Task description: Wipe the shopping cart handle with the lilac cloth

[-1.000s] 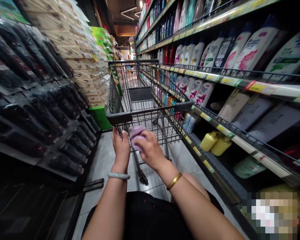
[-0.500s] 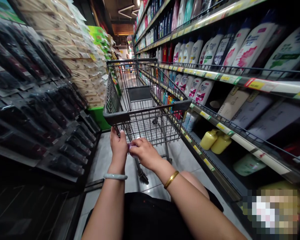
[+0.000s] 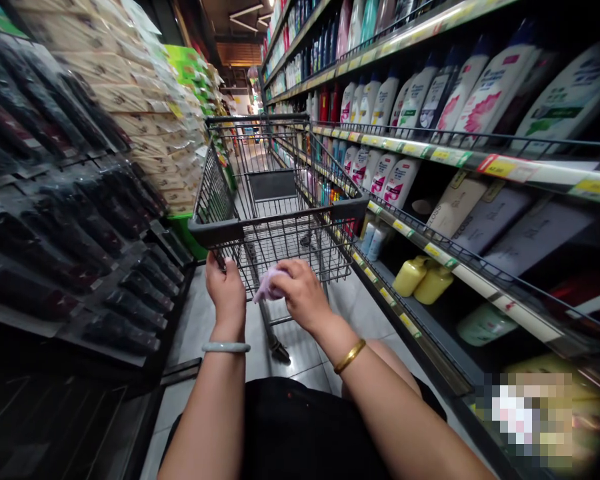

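My right hand (image 3: 303, 290) is closed on a crumpled light purple cloth (image 3: 273, 283), held in front of the near side of the shopping cart (image 3: 280, 233). A loose end of the cloth hangs to the left of my fingers. My left hand (image 3: 225, 287) is at the cart's near left corner, just below the grey handle (image 3: 217, 232). Its fingers curl around the wire side there, with the thumb up; the fingertips are partly hidden. The cart's basket shows only bare wire mesh.
Shelves of bottles (image 3: 490, 87) run along the right, with price rails (image 3: 450, 157) jutting beside the cart. Hanging dark packages (image 3: 70, 233) and stacked beige packs (image 3: 145, 100) line the left. A cart wheel (image 3: 280, 352) stands on the tiled floor (image 3: 305, 357).
My right hand has moved away from my left hand, rightward and slightly up, and more of the purple cloth shows. The cart and my left hand appear slightly further left.
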`<action>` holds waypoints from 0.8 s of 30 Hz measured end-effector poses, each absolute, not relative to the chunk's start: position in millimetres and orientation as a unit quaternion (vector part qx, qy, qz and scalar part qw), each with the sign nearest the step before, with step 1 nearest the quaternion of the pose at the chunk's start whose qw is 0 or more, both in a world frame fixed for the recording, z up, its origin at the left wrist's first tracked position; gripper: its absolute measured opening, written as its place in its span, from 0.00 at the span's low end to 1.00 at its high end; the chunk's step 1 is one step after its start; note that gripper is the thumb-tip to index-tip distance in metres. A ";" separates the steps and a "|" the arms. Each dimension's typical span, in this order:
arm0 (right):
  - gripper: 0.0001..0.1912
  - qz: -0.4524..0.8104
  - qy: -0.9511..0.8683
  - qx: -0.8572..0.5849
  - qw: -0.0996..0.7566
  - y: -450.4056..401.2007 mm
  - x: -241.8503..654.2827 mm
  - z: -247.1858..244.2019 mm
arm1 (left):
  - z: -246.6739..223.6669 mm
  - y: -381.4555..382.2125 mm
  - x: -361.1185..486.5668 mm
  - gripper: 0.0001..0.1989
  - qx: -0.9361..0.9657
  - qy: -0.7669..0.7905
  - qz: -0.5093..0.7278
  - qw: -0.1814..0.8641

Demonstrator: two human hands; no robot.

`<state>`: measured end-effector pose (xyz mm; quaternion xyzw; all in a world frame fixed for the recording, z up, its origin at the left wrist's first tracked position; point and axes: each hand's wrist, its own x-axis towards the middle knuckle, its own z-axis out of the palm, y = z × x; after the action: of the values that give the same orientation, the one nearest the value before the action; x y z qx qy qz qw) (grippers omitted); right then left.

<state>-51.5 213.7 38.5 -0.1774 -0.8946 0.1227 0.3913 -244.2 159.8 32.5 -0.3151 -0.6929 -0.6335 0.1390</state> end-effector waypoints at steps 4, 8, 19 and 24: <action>0.16 0.141 -0.870 -0.234 0.410 221.3 -44.1 39.9 | 31.3 160.8 -249.5 0.21 -0.296 -0.675 -0.663 0.132; 0.14 0.162 -0.911 -0.208 0.316 224.4 -40.8 38.0 | 27.9 163.7 -258.0 0.28 -0.252 -0.662 -0.695 0.127; 0.15 0.172 -0.894 -0.213 0.355 234.7 -37.0 42.2 | 51.6 136.8 -231.7 0.46 -0.255 -0.740 -0.585 0.214; 0.16 0.151 -0.847 -0.232 0.454 234.6 -38.8 55.5 | 105.8 129.8 -171.6 0.36 -0.411 -0.656 -0.515 0.368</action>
<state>-38.8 234.6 55.5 -0.2324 -0.8470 0.1514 0.4536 -171.6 129.8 105.8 -0.4113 -0.6557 -0.5152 0.3681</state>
